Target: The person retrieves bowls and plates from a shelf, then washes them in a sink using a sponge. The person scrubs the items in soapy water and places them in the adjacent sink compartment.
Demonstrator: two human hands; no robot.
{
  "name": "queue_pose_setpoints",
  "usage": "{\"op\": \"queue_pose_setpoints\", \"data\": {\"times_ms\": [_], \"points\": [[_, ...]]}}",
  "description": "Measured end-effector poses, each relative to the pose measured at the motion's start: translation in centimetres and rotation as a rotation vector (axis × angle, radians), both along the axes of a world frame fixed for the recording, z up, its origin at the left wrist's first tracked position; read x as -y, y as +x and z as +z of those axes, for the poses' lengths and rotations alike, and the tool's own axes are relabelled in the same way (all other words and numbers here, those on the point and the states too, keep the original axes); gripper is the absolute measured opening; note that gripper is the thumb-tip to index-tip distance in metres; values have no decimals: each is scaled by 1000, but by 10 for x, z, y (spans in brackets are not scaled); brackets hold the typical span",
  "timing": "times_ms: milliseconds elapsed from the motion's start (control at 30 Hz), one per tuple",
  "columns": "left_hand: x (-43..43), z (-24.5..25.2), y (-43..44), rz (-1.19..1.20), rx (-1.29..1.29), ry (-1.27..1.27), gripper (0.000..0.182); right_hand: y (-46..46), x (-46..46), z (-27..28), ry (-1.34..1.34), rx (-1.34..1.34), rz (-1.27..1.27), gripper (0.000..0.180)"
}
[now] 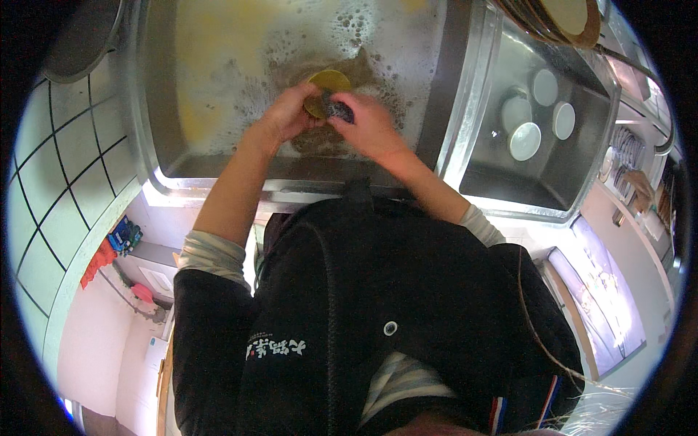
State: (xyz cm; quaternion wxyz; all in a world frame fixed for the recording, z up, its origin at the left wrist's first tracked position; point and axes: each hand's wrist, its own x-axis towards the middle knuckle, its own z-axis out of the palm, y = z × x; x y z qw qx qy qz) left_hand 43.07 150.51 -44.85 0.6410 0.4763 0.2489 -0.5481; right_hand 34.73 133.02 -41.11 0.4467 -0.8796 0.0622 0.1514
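Over a metal sink basin (294, 169) of cloudy, foamy water with yellowish patches, my left hand (289, 114) grips a small round yellowish dish (329, 80) by its side. My right hand (368, 122) holds a dark scouring pad (341, 111), probably steel wool, against the dish. Both hands are close together near the middle of the basin, just above or at the water surface. The fingertips partly hide the dish and the pad.
The smaller basin (583, 193) on the right holds several small white dishes (525, 141). Brown-rimmed stacked vessels (586, 32) stand at its far edge. A dark pan (82, 38) is at the upper left, by the tiled wall (41, 191). Plates (627, 150) stand at the far right.
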Motion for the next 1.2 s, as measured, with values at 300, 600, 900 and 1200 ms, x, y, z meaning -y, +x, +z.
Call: {"op": "queue_pose_setpoints", "data": {"times_ms": [300, 600, 900, 1200], "points": [[30, -11, -12, 151, -114, -53, 42, -6, -3, -24, -21, 245, 110, 38], [33, -27, -15, 290, -135, 93, 35, 6, -15, -31, -155, -92, 200, 29], [18, -103, -43, 216, -19, 210, 29, 18, -7, -56, -445, -31, 284, 29], [-28, -162, -50, -1044, 949, 546, 28, 27, 3, -46, -232, -101, 75, 32]]}}
